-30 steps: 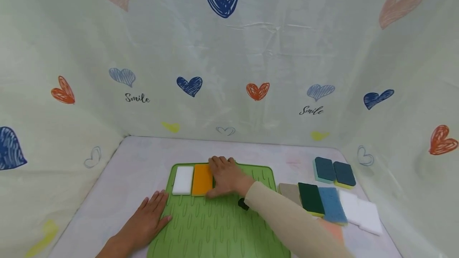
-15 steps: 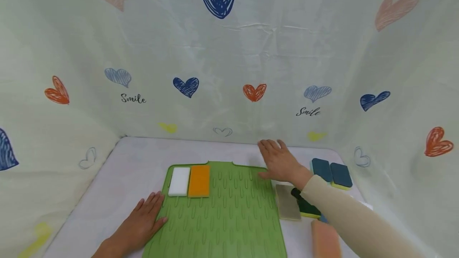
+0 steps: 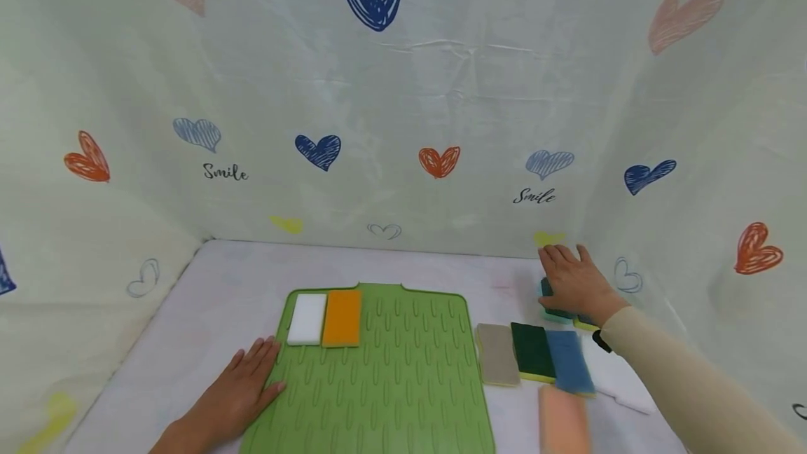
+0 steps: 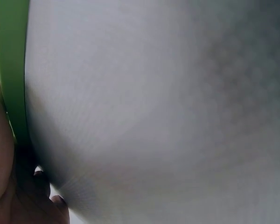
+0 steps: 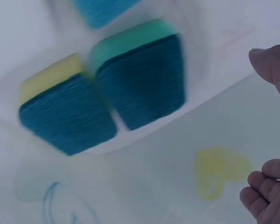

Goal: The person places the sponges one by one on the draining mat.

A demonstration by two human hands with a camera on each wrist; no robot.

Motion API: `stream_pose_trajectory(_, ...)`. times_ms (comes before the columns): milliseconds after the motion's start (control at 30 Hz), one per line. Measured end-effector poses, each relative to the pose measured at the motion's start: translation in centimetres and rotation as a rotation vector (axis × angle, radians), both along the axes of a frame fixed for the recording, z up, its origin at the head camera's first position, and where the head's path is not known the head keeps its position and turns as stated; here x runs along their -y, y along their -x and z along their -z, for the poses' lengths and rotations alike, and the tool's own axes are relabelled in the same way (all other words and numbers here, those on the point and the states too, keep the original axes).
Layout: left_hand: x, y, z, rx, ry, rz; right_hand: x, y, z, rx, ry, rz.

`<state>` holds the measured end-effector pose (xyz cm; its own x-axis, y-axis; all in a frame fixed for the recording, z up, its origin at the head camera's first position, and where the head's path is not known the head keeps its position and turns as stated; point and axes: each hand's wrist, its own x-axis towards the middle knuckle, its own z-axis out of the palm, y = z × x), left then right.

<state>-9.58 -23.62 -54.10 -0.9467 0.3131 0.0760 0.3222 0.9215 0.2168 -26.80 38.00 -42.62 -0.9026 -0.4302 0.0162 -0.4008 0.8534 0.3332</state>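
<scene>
My left hand (image 3: 230, 391) rests with straight fingers on the left edge of a green ridged mat (image 3: 397, 391). On the mat's back left corner lie a white sponge (image 3: 307, 319) and an orange sponge (image 3: 342, 319), side by side. At the back right, my right hand (image 3: 576, 282) hovers with fingers extended over two scouring sponges, holding nothing. The right wrist view shows both: one with a mint foam base (image 5: 140, 77), the other with a yellow base (image 5: 67, 112). Each has a dark scrubbing top. The hand partly hides them in the head view.
Right of the mat, a beige sponge (image 3: 498, 354), a dark green one (image 3: 533, 351), a blue one (image 3: 569, 361) and white ones (image 3: 621, 377) form a row. A peach sponge (image 3: 564, 422) lies in front. A heart-printed sheet (image 3: 403, 90) hangs behind the table.
My right hand has left the orange sponge's side on the mat and travelled right to the two scouring sponges. My left hand has stayed at the mat's edge.
</scene>
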Motion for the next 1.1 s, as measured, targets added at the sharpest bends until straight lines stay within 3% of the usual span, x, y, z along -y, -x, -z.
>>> stream_pose_trajectory(267,-0.1,0.0,-0.3,0.012,-0.001,0.011,-4.3,0.1,1.5,0.067,-0.03,0.037)
stream_pose_trajectory(467,0.0,0.2,-0.2,0.034,0.012,0.017,-6.5,0.0,2.8,0.067,-0.032,0.063)
stream_pose_trajectory(767,0.0,0.3,-0.4,0.058,0.009,0.005,-7.0,-0.2,3.6,0.099,0.019,0.126)
stream_pose_trajectory(1100,0.1,0.3,-0.1,0.059,-0.006,-0.005,-7.2,-0.9,4.1,0.138,0.074,0.1)
